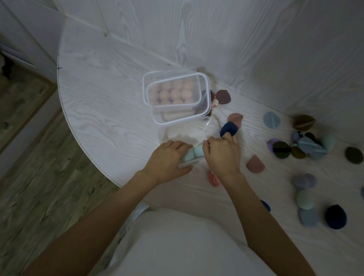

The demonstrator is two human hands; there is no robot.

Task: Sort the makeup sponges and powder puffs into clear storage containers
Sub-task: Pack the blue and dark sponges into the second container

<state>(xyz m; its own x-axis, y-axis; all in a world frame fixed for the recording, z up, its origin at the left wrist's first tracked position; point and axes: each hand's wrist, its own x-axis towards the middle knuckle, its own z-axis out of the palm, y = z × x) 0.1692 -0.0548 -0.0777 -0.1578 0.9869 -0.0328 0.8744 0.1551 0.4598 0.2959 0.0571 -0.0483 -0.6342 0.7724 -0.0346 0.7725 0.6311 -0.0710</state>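
Wood-look floor (16, 165) at far left, white worktop (104, 98) with rounded edge next to it. Lidded clear container (176, 96) sits mid-worktop, pink sponges (172, 93) packed inside, dark items visible at its right end.

Left hand (167, 158): forearm reaches in from lower left, palm down, fingers curled over the near-left wall of a second clear container (185, 138), thumb along its front rim. Grip closed on the container. Two light blue sponges (194, 153) sit at its near end, between the hands.

Right hand (223, 155): forearm comes in from lower right, palm down over the container's right edge, fingers bent forward. Navy puff (229, 129) is touching the fingertips; cannot tell whether the grip pinches it or only touches.

Right of the hands, loose on worktop: pink puff (255, 164), blue puff (271, 120), brown puff (304, 122), clustered pile (305, 147) of blue/olive/purple pieces, mint sponge (305, 199), dark navy puff (335, 216).
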